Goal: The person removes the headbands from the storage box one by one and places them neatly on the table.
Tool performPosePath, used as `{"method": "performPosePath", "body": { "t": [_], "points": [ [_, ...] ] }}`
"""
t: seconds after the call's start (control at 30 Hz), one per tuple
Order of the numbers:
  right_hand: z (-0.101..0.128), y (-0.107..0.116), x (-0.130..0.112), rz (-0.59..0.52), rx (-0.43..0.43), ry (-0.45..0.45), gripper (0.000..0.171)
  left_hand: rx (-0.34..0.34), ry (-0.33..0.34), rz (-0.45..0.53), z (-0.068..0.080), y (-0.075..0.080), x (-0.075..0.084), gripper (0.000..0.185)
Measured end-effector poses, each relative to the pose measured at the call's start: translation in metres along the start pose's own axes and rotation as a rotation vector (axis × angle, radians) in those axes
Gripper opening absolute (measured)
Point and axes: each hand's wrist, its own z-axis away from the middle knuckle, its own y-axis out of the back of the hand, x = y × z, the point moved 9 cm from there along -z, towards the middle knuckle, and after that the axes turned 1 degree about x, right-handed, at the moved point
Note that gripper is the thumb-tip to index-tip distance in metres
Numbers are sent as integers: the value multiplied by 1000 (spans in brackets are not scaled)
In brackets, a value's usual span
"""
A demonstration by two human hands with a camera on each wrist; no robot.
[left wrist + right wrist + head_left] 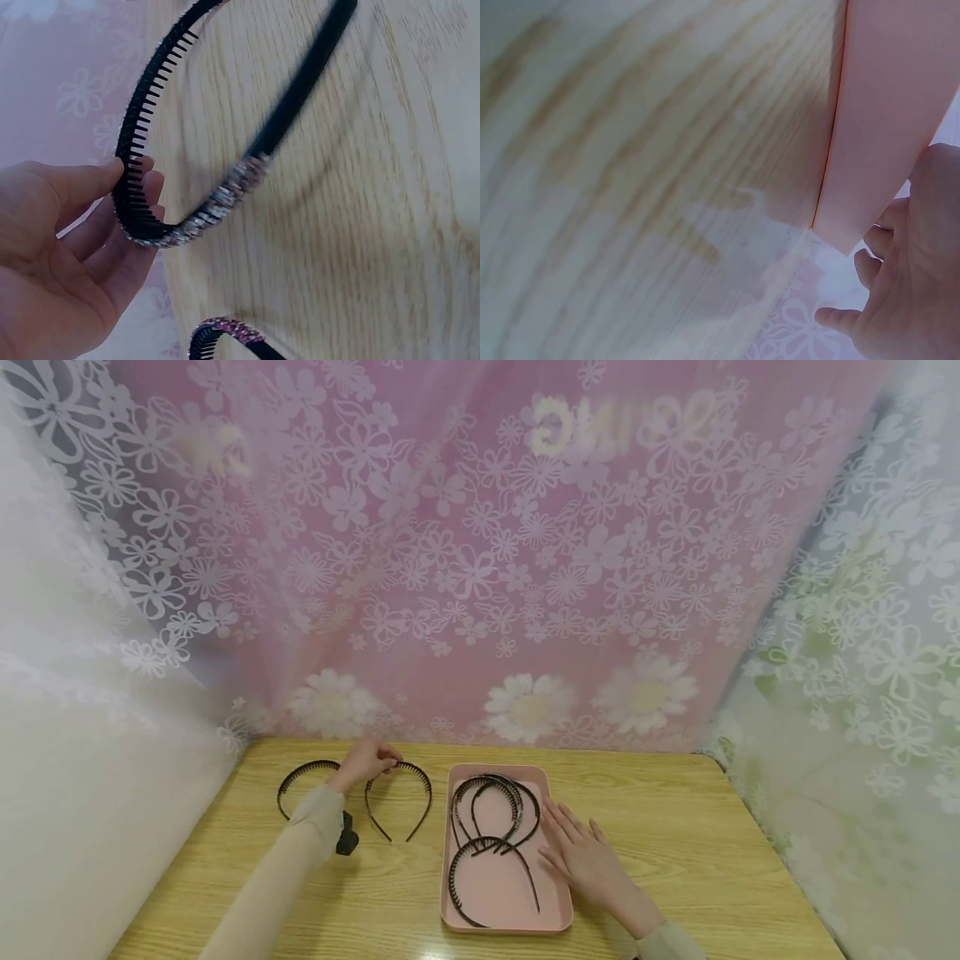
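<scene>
My left hand (365, 765) pinches the top of a black toothed headband (431, 791) over the left part of the table. In the left wrist view, the thumb and fingers grip this headband (221, 202), whose outer side glitters with pale stones. Just left of that hand is another toothed headband (281, 792), partly hidden by the forearm. My right hand (592, 864), its fingers extended, rests against the right side of a pink tray (510, 902). Inside the tray, several black headbands overlap at the far end, and one headband (453, 881) lies nearer the front.
The wooden table (675, 827) extends to both sides of the tray. A flowered pink curtain (465, 568) hangs along its back edge, with pale sheets at left and right. A headband with pink stones (236, 328) shows low in the left wrist view.
</scene>
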Motion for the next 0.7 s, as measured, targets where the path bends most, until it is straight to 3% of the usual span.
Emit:
{"method": "performPosePath", "body": {
  "t": [0.27,0.57,0.7],
  "points": [
    [2,2,-1,-7,32,15,64,10,7,21,-5,-10,-11,25],
    [0,5,-5,-19,-18,-6,64,71,20,-57,-3,-11,-12,18],
    [0,6,-5,-10,9,4,63,114,8,-92,-4,-9,-14,17]
  ]
}}
